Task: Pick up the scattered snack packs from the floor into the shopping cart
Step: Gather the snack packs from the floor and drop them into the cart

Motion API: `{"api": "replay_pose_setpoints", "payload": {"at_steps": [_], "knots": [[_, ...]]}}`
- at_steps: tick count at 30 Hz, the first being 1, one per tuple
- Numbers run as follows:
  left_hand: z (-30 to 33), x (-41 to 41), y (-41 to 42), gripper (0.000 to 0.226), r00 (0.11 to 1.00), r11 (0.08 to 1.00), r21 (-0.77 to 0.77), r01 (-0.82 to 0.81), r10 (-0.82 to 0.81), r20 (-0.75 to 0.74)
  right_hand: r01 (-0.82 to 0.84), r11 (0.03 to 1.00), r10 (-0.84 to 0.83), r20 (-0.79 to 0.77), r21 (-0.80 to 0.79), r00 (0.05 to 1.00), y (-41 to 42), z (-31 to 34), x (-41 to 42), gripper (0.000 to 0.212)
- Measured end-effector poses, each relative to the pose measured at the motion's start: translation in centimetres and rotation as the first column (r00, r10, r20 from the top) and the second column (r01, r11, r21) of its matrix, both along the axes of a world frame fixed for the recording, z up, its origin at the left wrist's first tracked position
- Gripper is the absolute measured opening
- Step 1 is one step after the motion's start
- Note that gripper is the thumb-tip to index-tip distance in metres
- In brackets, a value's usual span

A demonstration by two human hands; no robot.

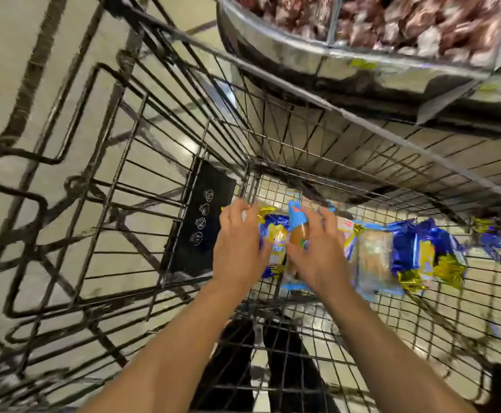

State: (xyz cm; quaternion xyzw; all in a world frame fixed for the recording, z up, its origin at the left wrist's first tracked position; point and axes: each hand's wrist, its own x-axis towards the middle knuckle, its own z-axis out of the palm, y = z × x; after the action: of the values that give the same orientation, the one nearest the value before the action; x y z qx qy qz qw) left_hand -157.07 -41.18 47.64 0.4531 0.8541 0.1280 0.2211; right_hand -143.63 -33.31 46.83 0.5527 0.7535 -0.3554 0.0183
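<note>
I look down into a dark wire shopping cart (142, 180). Several snack packs lie on its mesh bottom. My left hand (239, 245) rests with fairly straight fingers on a blue and gold pack (276, 242). My right hand (319, 251) lies beside it with spread fingers against a light blue pack (297, 226) that stands between the two hands. To the right lie a pale clear-fronted pack (376, 263) and more blue and gold packs (422, 251). The view is blurred, and the thumbs are hidden.
A black plastic flap with white icons (198, 225) hangs on the cart's left inner wall. A metal display bin of pink-wrapped goods (392, 28) juts over the cart's far side. Pale tiled floor (20, 55) lies to the left. My dark-trousered legs (291, 362) show under the mesh.
</note>
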Motion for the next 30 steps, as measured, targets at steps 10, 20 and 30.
{"api": "replay_pose_setpoints", "payload": {"at_steps": [10, 20, 30], "knots": [[-4.7, -0.6, 1.8, 0.058, 0.99, 0.986, -0.092, 0.138, -0.136, 0.027, -0.032, 0.999, 0.026, 0.161, 0.035, 0.987, -0.8, -3.2, -0.6, 0.08], [1.5, -1.1, 0.1, 0.053, 0.983, 0.984, -0.014, 0.177, -0.178, -0.047, -0.046, 0.992, 0.016, 0.256, 0.114, 0.967, -1.6, 2.4, -0.5, 0.062], [15.9, 1.7, -0.5, 0.064, 0.859, 0.874, 0.073, 0.481, -0.452, -0.241, -0.074, 0.923, -0.05, 0.307, 0.377, 0.95, -3.0, 16.9, 2.7, 0.065]]}}
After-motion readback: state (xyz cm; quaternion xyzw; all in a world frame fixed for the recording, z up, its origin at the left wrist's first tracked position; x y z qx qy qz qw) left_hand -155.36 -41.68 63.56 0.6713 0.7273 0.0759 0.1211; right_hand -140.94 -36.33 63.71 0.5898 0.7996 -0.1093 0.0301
